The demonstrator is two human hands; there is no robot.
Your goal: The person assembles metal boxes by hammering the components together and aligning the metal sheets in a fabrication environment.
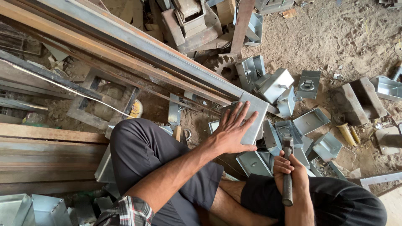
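Head view, left hand: The left hand lay flat, fingers spread wide, pressing down on a flat grey sheet-metal plate.
Head view, right hand: The right hand was wrapped tight around the dark handle of a steel-headed hammer, head up, just right of the plate.
Beyond the fingers: folded grey metal boxes lay scattered on the dirt.
Left of the left hand: long rusty steel bars ran slantwise.

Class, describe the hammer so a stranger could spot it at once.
Start from the long steel beams crossing the top left, and follow them down to the flat grey sheet under the left hand. Just right, the right hand grips the hammer, the only dark, upright-handled tool there.
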